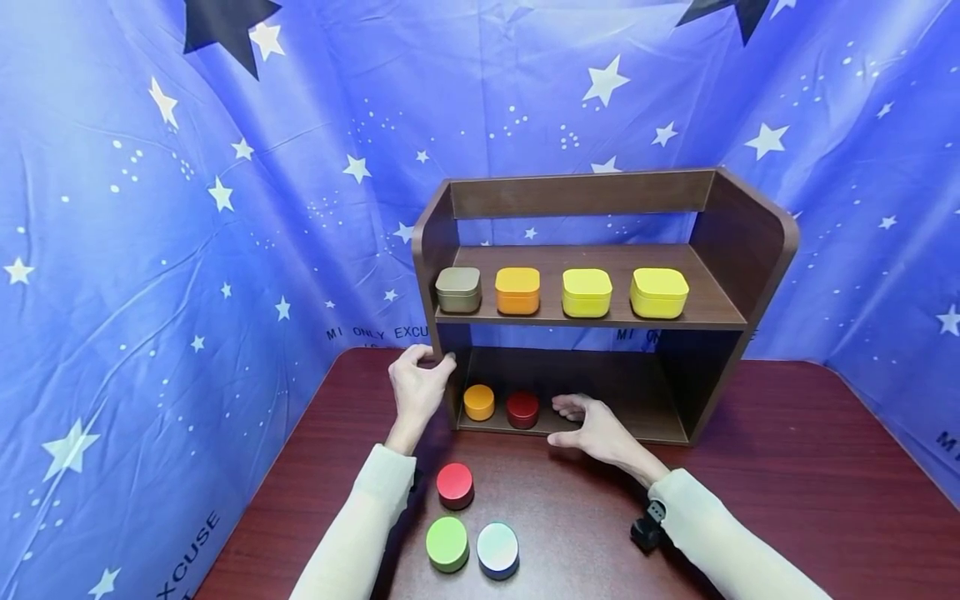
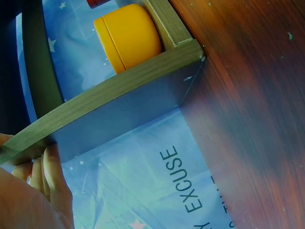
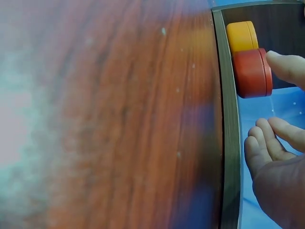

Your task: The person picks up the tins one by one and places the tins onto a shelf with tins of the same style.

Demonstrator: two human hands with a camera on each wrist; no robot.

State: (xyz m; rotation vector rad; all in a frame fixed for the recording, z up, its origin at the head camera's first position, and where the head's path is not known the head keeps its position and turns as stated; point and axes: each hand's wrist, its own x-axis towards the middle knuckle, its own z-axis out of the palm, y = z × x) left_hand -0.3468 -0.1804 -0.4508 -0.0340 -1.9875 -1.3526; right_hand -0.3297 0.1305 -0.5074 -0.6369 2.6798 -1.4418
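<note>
My left hand grips the left side panel of a dark brown two-tier wooden shelf; in the left wrist view its fingers lie along the panel's outer face. On the lower tier stand an orange round tin and, right of it, a dark red round tin. Just to the right of the dark red tin is my right hand, thumb and fingers apart with nothing between them. The right wrist view has its thumb overlapping the edge of the red tin.
The upper tier bears a grey-green square tin, an orange one and two yellow ones. In front, on the reddish table, stand red, green and pale blue round tins. A starry blue curtain hangs behind.
</note>
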